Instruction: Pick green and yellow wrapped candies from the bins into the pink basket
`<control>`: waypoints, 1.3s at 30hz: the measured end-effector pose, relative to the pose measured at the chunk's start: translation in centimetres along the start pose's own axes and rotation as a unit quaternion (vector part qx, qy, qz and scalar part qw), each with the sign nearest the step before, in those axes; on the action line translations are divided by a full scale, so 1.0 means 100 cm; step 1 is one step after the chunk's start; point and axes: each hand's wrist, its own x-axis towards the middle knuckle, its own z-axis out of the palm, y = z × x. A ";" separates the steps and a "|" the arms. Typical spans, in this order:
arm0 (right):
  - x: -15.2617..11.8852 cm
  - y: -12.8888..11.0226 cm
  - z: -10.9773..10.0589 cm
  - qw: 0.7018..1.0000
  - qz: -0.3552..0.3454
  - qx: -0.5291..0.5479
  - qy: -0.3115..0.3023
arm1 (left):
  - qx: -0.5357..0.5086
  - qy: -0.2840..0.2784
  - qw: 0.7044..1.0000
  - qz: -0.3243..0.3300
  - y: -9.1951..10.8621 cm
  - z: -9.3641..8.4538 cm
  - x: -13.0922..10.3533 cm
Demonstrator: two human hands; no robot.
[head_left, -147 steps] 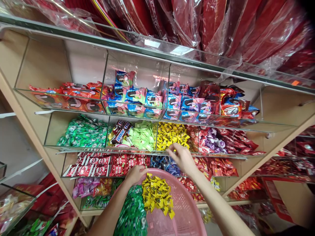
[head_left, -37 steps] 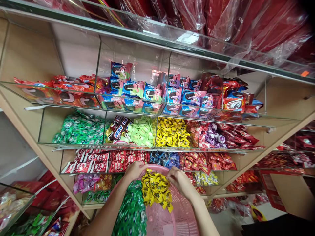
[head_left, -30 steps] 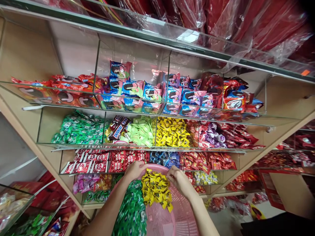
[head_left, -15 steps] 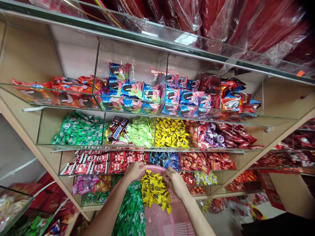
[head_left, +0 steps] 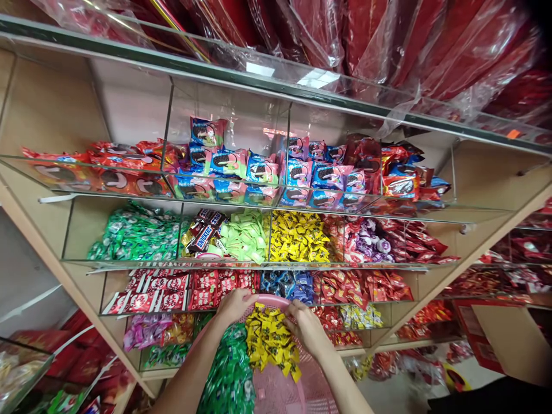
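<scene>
A pink plastic basket with a mesh wall is in front of me at the bottom of the view. My left hand is closed over its far rim on the left. On the right, my right hand has its fingers curled at the same rim, beside the yellow candies. Inside the basket, green-wrapped candies fill the left side, partly behind my left forearm. A heap of yellow-wrapped candies lies against the far wall between my hands. The fingertips beyond the rim are partly hidden.
Ahead stand shelves with glass dividers. They hold green candies, Snickers bars, yellow candies and blue cookie packs. Red packages in clear plastic hang over the top. An open cardboard box is at the right.
The shelves sit slightly lower in the picture, as the view has tilted a little. Both hands keep their place on the basket, and the candies in it look the same.
</scene>
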 end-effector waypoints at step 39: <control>0.024 -0.059 -0.089 0.983 -0.010 0.074 0.170 | 0.047 -0.006 0.997 0.057 -0.011 -0.019 -0.015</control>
